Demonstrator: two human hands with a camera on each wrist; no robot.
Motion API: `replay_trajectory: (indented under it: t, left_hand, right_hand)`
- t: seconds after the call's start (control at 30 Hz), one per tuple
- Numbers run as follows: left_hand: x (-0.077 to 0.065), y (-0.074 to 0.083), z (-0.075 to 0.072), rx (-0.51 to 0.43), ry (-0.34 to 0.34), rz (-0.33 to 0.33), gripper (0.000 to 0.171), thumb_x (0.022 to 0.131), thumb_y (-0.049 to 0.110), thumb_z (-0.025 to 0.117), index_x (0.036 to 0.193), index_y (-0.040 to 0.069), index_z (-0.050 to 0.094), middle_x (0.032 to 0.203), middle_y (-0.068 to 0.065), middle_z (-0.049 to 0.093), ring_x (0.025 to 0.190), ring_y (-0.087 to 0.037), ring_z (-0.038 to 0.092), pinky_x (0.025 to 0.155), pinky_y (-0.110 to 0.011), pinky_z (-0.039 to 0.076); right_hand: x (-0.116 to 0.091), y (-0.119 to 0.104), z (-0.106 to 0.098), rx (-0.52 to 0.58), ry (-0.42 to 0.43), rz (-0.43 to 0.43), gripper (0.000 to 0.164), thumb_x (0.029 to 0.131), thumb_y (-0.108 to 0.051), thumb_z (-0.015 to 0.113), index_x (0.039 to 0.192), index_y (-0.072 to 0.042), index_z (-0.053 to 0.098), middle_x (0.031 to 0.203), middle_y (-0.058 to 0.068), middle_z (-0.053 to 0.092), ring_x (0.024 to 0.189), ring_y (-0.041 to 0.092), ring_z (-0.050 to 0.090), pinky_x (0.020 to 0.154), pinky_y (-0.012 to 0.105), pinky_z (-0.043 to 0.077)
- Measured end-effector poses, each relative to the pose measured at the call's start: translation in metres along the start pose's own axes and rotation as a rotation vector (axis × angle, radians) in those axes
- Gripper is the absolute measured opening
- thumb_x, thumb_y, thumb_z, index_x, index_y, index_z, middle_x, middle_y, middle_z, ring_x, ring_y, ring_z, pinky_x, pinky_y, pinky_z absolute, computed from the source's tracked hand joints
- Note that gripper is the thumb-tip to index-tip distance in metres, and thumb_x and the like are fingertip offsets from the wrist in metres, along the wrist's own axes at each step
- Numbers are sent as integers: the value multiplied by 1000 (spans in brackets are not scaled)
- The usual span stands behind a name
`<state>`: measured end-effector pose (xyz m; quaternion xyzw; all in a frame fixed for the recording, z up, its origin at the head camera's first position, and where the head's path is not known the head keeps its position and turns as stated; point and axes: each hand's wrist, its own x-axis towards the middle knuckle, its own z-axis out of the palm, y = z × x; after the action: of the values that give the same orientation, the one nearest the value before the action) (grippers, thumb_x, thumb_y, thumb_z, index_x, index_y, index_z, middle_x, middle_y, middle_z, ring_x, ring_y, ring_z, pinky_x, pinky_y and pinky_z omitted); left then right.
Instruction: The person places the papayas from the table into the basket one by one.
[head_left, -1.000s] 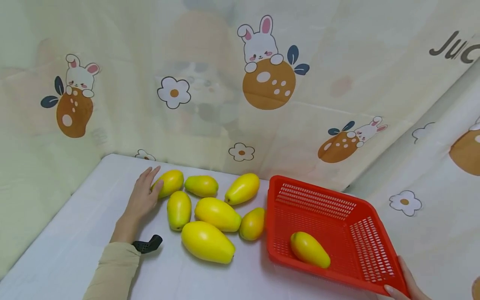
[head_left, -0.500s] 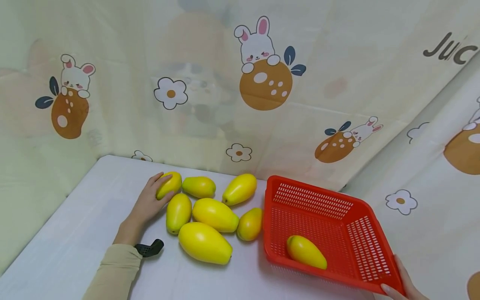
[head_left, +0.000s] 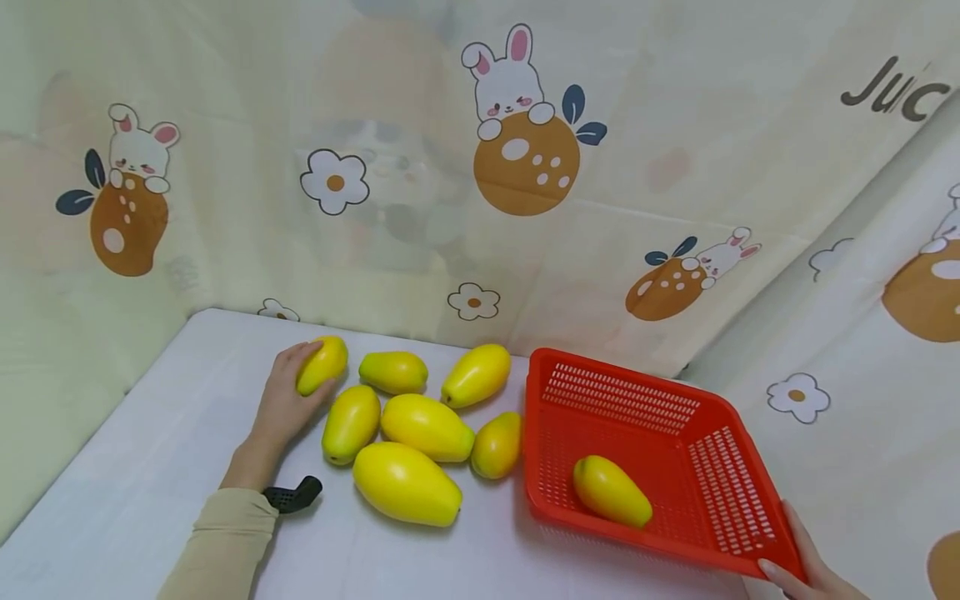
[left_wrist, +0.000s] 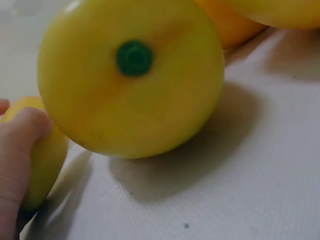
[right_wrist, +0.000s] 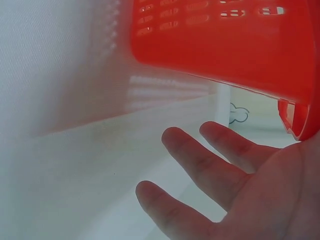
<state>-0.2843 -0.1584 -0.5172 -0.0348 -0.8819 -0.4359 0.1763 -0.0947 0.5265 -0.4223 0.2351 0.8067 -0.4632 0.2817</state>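
Note:
My left hand (head_left: 287, 398) grips a yellow papaya (head_left: 324, 365) at the back left of the white table, thumb on its near side and fingers round the far side. In the left wrist view, the thumb (left_wrist: 20, 145) presses on that fruit, and another papaya (left_wrist: 130, 100) fills the middle, its green stem end facing the camera. At the lower right, my right hand (head_left: 813, 567) holds the corner of a red plastic basket (head_left: 652, 543), thumb over the rim. Its other fingers (right_wrist: 200, 165) spread loosely below the basket wall. One papaya (head_left: 611, 492) lies inside the basket.
Several more papayas lie grouped between the left hand and the basket, the largest (head_left: 405, 483) in front. One papaya (head_left: 497, 446) sits close against the basket's left side. A printed curtain (head_left: 390, 250) hangs behind and beside the table (head_left: 135, 467).
My left hand has gone from reaching over the back-left papaya to gripping it, and the fruit has shifted slightly left, away from its neighbour. The right hand stays at the basket corner.

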Motion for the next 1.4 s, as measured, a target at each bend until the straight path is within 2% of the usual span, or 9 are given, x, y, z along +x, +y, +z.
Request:
replay_trajectory:
  t: [0.17,0.4,0.53,0.77,1.0,1.17,1.23,1.4]
  left_hand:
    - [0,1,-8,-54,84,-23,60,82,28,63,136,32,38,138,-15,30,122,-37,34,99,-55,30]
    - [4,2,-14,-109,152,-72,55,84,28,61,136,28,41,135,-17,32,121,-36,34,99,-53,27]
    - [6,1,-14,-119,171,-92,55,84,28,60,136,28,40,135,-17,32,122,-36,33,100,-54,26]
    - [6,-1,-11,-127,177,-89,55,84,27,61,135,26,41,134,-17,33,122,-35,34,101,-53,26]
    - [6,6,-14,-136,171,-108,56,85,28,59,136,33,38,134,-15,32,121,-34,34,101,-52,26]
    - [5,14,-21,-158,185,-136,56,86,30,57,136,39,34,135,-12,32,121,-31,34,101,-51,26]
    - [5,19,-26,-177,202,-131,55,86,29,57,136,38,35,135,-11,32,121,-31,34,100,-50,27]
    - [10,34,-33,-225,248,-48,56,83,23,62,134,32,41,132,-14,34,118,-30,36,95,-47,29]
  right_hand:
    - [3,-5,-5,-70,-42,-9,97,88,-50,46,116,-43,-47,139,26,-13,113,49,19,79,44,51]
    - [-6,-15,1,-86,-35,-30,96,89,-46,45,116,-45,-46,140,24,-18,116,51,14,79,45,52]
    - [-8,-17,3,-100,-52,-32,94,89,-46,45,117,-47,-45,141,22,-19,117,51,11,79,45,51]
    - [-9,-23,5,-176,-62,-40,96,88,-47,47,121,-46,-43,143,21,-17,118,50,11,76,45,52]
    - [-10,-25,8,-172,-73,-40,95,88,-46,47,122,-45,-42,143,21,-18,119,51,9,76,45,53]
    - [-11,-28,10,-160,-80,-33,95,89,-46,47,124,-43,-41,142,21,-18,118,51,8,76,45,52]
    - [-11,-29,10,-144,-89,-29,95,89,-46,47,125,-43,-40,143,21,-18,119,51,7,76,46,52]
    - [-11,-30,8,-123,-119,-41,93,90,-44,46,126,-43,-39,143,20,-19,119,50,7,77,47,52]
